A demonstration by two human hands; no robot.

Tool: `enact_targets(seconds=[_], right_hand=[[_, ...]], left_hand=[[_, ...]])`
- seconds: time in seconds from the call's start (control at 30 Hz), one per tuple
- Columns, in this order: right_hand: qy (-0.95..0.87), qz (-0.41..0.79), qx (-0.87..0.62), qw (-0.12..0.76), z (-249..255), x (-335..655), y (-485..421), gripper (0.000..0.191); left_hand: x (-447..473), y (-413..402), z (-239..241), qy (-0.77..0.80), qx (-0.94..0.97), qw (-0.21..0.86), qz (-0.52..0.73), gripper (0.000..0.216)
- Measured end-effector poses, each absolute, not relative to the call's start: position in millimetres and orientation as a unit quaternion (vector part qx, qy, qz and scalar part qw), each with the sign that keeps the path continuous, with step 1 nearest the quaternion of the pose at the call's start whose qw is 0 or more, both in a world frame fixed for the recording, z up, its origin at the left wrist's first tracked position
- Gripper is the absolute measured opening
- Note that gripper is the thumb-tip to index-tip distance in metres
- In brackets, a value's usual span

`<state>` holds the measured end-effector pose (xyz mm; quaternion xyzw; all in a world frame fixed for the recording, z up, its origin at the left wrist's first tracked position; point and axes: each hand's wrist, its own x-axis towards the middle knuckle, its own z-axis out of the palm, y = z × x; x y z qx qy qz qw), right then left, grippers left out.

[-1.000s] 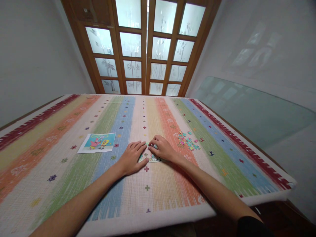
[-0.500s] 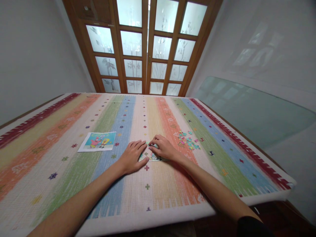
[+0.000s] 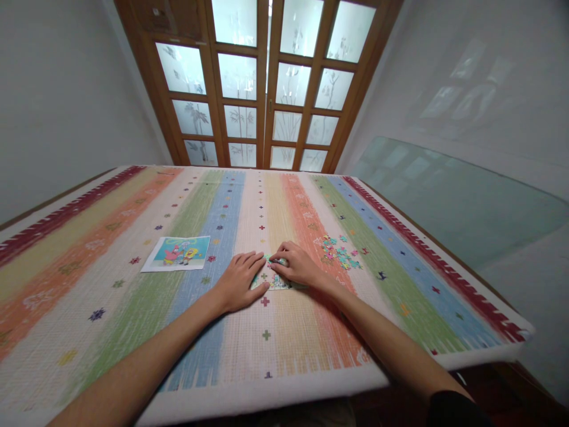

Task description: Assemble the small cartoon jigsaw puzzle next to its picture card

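A partly joined jigsaw puzzle (image 3: 280, 283) lies on the striped cloth, mostly covered by my hands. My left hand (image 3: 242, 280) rests flat along its left side, fingers stretched out and thumb apart, touching its edge. Over the puzzle's right part, my right hand (image 3: 293, 264) is bent, its thumb and fingers pinched on a small puzzle piece near the upper edge; the piece is largely hidden. To the right of that hand lies a loose heap of puzzle pieces (image 3: 342, 256) in turquoise, pink and yellow. A printed cartoon picture (image 3: 178, 254) lies flat to the left.
A striped, patterned cloth (image 3: 249, 362) covers the large table, whose near edge runs below my forearms. Beyond the far edge stand wooden doors with frosted panes (image 3: 242, 127). A pale green glass panel (image 3: 448, 190) is at the right wall.
Both hands stay in nearly the same place over the puzzle. Only a very slight shift of the right fingers and of the whole view shows.
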<state>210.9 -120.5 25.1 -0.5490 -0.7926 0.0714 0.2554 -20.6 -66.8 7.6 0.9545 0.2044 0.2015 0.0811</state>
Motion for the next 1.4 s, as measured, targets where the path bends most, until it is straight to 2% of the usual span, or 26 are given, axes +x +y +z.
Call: enact_targets(seconds=[0.2, 0.43, 0.63, 0.77, 0.97, 1.17, 1.4], right_hand=[[-0.791, 0.086, -0.547, 0.262, 23, 213, -119, 0.016], [-0.798, 0.039, -0.546, 0.252, 22, 211, -121, 0.013], [-0.814, 0.065, -0.530, 0.228, 27, 215, -120, 0.025], [-0.788, 0.123, -0.529, 0.289, 43, 239, -119, 0.035], [-0.706, 0.053, -0.591, 0.387, 69, 313, -128, 0.032], [-0.567, 0.001, -0.704, 0.428, 56, 380, -148, 0.029], [-0.499, 0.021, -0.784, 0.367, 45, 408, -165, 0.027]], left_hand=[[-21, -67, 9, 0.202, 0.953, 0.088, 0.208, 0.051], [-20, -67, 8, 0.202, 0.954, 0.082, 0.205, 0.051], [-20, -66, 8, 0.199, 0.954, 0.087, 0.208, 0.051], [-21, -66, 8, 0.200, 0.954, 0.088, 0.204, 0.052], [-21, -65, 7, 0.198, 0.954, 0.079, 0.209, 0.050], [-22, -65, 7, 0.198, 0.955, 0.077, 0.208, 0.050], [-23, -64, 8, 0.198, 0.959, 0.069, 0.193, 0.051]])
